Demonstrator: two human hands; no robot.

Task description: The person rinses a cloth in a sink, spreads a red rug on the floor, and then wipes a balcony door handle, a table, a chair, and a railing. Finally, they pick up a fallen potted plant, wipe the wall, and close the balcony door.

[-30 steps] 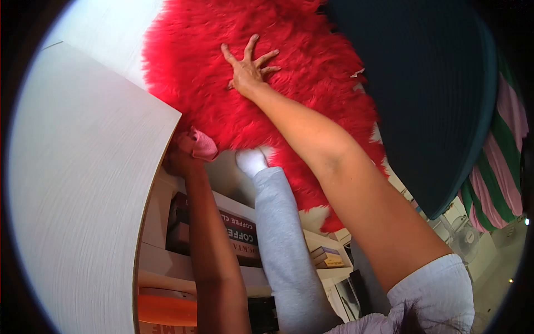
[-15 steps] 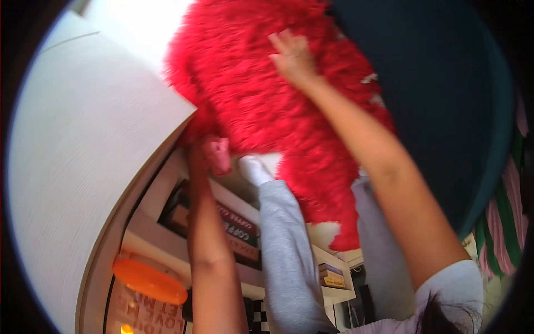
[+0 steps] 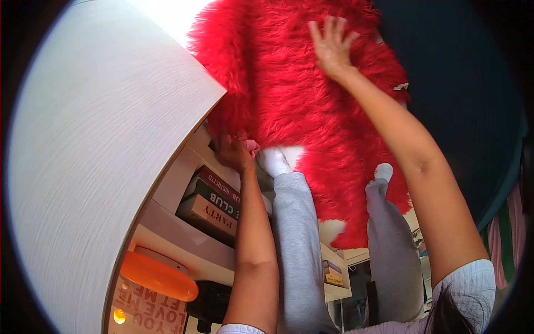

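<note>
A shaggy bright red rug (image 3: 311,106), with long fur-like pile, spreads over the floor under my feet. My right hand (image 3: 334,53) lies flat on its upper part, fingers spread, holding nothing. At the rug's left edge, beside the open shelf, my left hand (image 3: 232,153) is curled around a small pink cloth (image 3: 251,147). Its fingertips are partly hidden in shadow near the fur. White-socked feet (image 3: 273,162) stand at the rug, below grey trousers (image 3: 300,222).
A white wood-grain tabletop (image 3: 111,111) juts in from the left, its corner close to my left hand. Under it, shelves hold thick books (image 3: 214,200) and an orange rounded object (image 3: 158,275). A dark blue surface (image 3: 456,106) borders the rug on the right.
My view has shifted, so the rug and tabletop sit further right. My right hand's fingers have spread wider on the fur. My left hand, with the pink cloth, remains by the rug's left edge.
</note>
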